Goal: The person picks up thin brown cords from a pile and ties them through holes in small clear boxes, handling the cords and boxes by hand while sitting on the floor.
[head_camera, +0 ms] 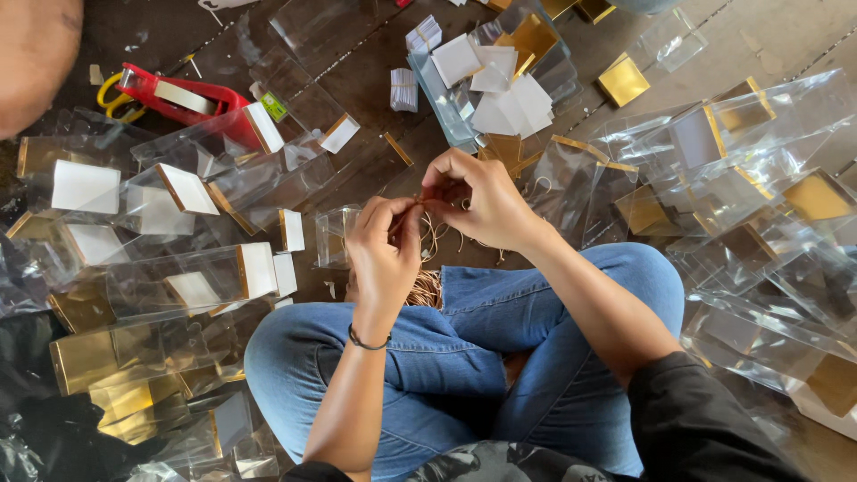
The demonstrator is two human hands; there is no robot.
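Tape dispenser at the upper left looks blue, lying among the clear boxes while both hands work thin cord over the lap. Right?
Not quite: the tape dispenser is red, as the head view shows. It does lie among the clear boxes, and the left hand and right hand do work thin cord.

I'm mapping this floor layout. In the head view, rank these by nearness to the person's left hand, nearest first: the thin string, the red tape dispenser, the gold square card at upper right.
1. Thin string: pinched at the left hand, centre.
2. Gold square card: upper right, past the right hand.
3. Red tape dispenser: upper left; only slightly farther than the card.
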